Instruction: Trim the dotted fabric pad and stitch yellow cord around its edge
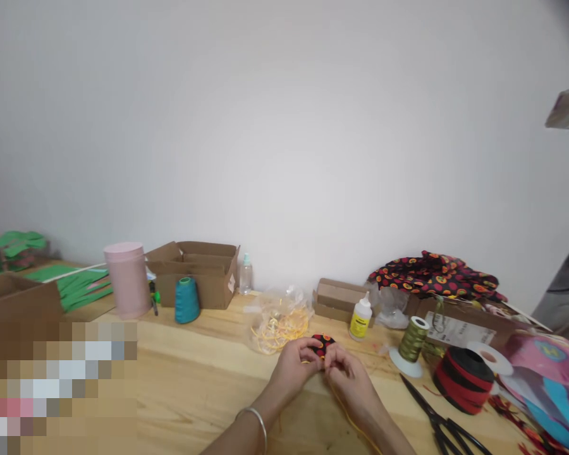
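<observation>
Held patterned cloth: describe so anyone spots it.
At the wooden table, find the left hand and right hand. Between them is a small black patterned cloth, spotted red and orange. Unlike the larger, similarly patterned heap by the wall, it's held.

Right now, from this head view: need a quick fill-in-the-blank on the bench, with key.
1. The left hand and right hand meet at the patterned piece, whose background is ____.
2. The bangle circles the ____ wrist.
3. The scissors lie on the person's ____ side.
4. The white squeeze bottle has a ____ label.

Missing words: black; left; right; yellow.
</observation>
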A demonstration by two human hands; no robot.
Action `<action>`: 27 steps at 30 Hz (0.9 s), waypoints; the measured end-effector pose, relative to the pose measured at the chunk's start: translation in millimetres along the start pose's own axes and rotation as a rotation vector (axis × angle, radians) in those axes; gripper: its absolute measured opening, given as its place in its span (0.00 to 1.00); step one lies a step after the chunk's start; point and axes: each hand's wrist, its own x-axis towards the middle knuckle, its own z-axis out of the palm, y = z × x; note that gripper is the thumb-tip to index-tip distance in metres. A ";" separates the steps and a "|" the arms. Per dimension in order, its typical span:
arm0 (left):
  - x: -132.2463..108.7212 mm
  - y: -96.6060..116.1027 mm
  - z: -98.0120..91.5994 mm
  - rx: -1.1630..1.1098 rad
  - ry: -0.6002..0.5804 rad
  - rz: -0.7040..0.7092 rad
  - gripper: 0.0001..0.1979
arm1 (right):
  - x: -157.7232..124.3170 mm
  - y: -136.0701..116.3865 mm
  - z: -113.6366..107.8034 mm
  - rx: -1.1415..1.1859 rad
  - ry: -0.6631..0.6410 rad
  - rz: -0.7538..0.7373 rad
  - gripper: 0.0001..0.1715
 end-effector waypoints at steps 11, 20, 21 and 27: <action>-0.6 -1.1 0.1 0.060 -0.016 0.076 0.19 | 1.1 9.0 -9.0 -0.498 0.002 -0.026 0.12; -2.3 7.4 1.1 0.047 -0.004 0.036 0.19 | 2.7 17.1 -11.4 -0.372 0.104 0.008 0.13; -2.0 7.8 0.9 0.041 0.002 0.032 0.19 | 2.9 16.1 -11.7 -0.359 0.147 0.017 0.14; -1.1 5.9 -1.0 0.017 0.006 0.024 0.20 | 0.5 2.0 -10.3 -0.375 0.066 -0.078 0.12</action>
